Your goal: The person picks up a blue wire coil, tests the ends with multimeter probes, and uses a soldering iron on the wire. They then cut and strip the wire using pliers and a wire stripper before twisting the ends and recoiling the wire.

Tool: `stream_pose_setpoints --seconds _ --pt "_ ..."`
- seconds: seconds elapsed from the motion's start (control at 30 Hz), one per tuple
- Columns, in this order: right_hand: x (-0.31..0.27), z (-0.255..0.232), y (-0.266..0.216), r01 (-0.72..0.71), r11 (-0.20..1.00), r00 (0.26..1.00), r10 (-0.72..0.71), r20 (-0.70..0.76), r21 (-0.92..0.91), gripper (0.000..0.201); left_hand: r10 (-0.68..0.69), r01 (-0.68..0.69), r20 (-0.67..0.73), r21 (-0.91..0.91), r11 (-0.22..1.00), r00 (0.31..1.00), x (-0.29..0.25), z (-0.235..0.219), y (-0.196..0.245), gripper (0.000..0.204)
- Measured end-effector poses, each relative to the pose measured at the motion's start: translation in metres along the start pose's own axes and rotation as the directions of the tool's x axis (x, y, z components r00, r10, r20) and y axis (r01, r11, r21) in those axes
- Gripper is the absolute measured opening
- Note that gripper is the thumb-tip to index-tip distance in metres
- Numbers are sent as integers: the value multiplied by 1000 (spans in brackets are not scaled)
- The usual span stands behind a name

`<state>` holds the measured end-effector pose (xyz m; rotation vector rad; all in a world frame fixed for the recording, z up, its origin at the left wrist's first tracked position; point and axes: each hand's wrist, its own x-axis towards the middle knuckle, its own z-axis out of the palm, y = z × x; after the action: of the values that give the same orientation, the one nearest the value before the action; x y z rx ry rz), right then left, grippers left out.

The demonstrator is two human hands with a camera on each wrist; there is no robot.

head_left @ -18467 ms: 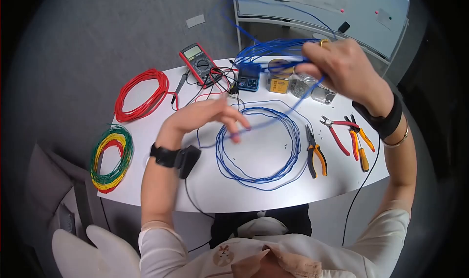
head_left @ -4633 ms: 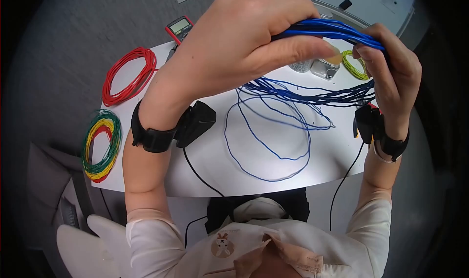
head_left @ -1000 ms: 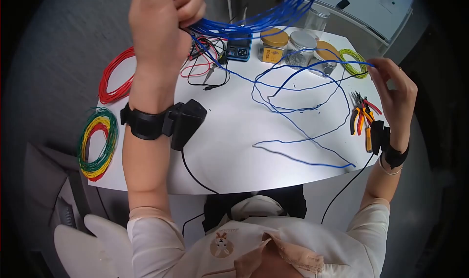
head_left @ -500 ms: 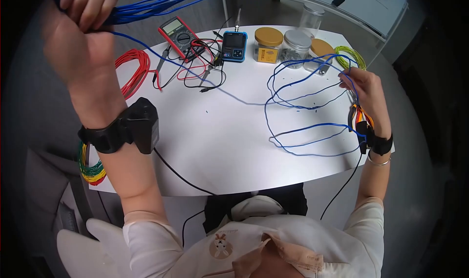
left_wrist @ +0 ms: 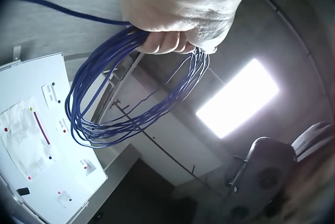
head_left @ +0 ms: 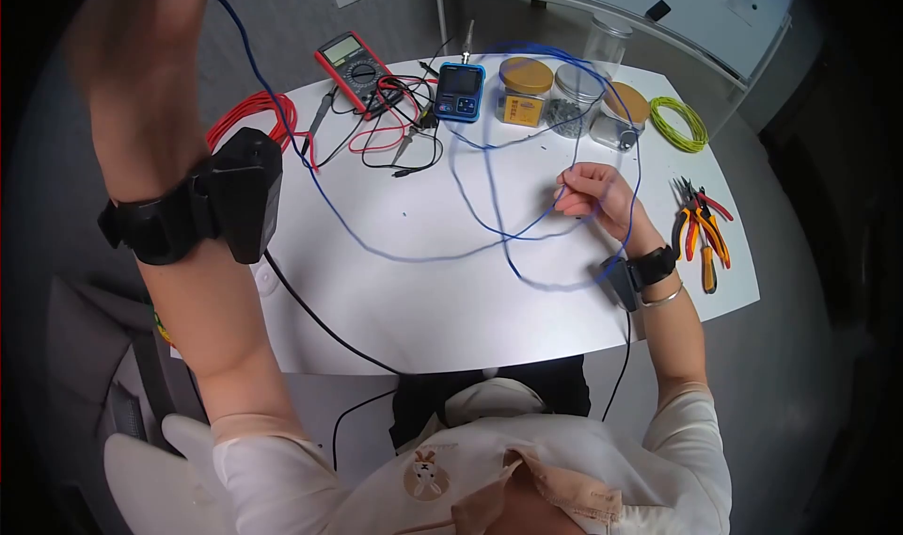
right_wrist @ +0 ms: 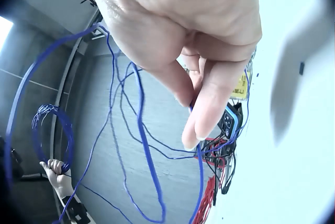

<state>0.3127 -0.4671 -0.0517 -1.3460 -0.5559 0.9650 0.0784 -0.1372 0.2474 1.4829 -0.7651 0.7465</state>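
My left hand (head_left: 150,55) is raised high at the upper left of the head view, its fingers cut off by the frame. In the left wrist view it grips a thick coil of blue wire (left_wrist: 78,96). From that coil a single blue strand (head_left: 329,206) runs down across the table to several loose, blurred loops. Over the right-middle of the table, my right hand (head_left: 602,196) pinches the loose blue wire (right_wrist: 200,177) between thumb and index finger, as the right wrist view shows. Part of the loops hangs around the right wrist.
Along the back stand a multimeter (head_left: 357,72) with tangled leads, a small blue-framed tester (head_left: 459,93) and several jars (head_left: 522,93). A yellow-green coil (head_left: 679,124) and pliers with a screwdriver (head_left: 701,229) lie right. A red coil (head_left: 254,116) lies left, partly behind my left arm.
My left hand has carried the coil up and left, out of the head view. The right hand has come left from the table's right side, and the loops have shifted with it.
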Motion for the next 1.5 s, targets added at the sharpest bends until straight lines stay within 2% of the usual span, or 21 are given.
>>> stream_pose_setpoints --seconds 0.1,0.2,0.27,0.43,0.6,0.67,0.8,0.83,0.93,0.97,1.03,1.1,1.17,1.2,1.27,1.3,1.33,1.37,1.4,1.43,1.5 --pt "-1 15 -4 -11 999 1000 11 1 31 19 -22 23 9 -4 1000 1000 -2 -1 5 35" --pt "-5 10 -18 84 996 994 -87 68 36 17 5 -4 -61 30 1000 998 -14 11 -2 31" --pt "-11 5 -34 194 981 981 -194 24 -14 17 24 -18 -105 63 998 994 -21 19 -5 28" --pt "-30 8 -76 415 873 894 -444 -66 -256 19 125 -55 -286 240 969 950 -38 33 -8 22" --pt "-59 24 -103 398 667 813 -575 -95 -630 18 275 36 -526 505 862 805 -48 48 -6 17" --pt "-70 31 -107 366 555 757 -645 -108 -747 17 156 16 -384 410 912 910 -56 35 3 17" --pt "-93 33 -124 472 615 717 -685 -132 -631 23 32 10 -280 148 989 959 -63 29 12 18" --pt "-91 33 -125 468 576 665 -729 -163 -670 27 5 15 -243 80 997 970 -63 29 11 19" --pt "-76 15 -142 583 653 681 -717 -147 -484 30 -62 49 -110 -116 992 992 -58 51 1 24" --pt "-71 9 -147 596 729 736 -663 -134 -336 33 -74 57 -147 -112 992 986 -57 51 1 25" --pt "-53 -10 -153 622 772 762 -635 -125 -134 34 -88 68 -217 -100 993 972 -51 49 -1 27" --pt "-42 -20 -159 615 787 774 -615 -146 -52 37 -197 199 36 -269 942 980 -39 25 11 27" --pt "-43 -20 -168 624 781 772 -615 -160 14 38 7 -4 -40 87 996 999 -46 14 13 31" --pt "-44 -21 -174 628 777 772 -613 -168 48 38 313 -208 -118 527 824 942 -62 35 4 30" --pt "-48 -39 -193 713 701 701 -713 -7 -25 37 525 -282 -163 692 664 836 -56 62 8 29" --pt "-50 -54 -204 751 660 660 -748 70 -24 39 424 -270 -257 472 839 868 -30 76 31 37" --pt "-54 -60 -214 787 617 612 -777 146 -19 41 375 -274 -259 354 894 890 -16 82 46 43" --pt "-67 -52 -220 823 551 564 -822 82 -134 40 324 -268 -260 231 936 909 -3 87 60 50" --pt "-82 -42 -229 838 483 505 -863 27 -252 40 347 -295 -202 247 923 916 2 87 69 50" --pt "-89 -63 -249 814 577 567 -771 290 -59 40 347 -303 -134 269 914 928 6 85 79 50" --pt "-107 -38 -256 825 565 549 -807 216 13 33 315 -303 14 315 899 949 14 83 101 50"
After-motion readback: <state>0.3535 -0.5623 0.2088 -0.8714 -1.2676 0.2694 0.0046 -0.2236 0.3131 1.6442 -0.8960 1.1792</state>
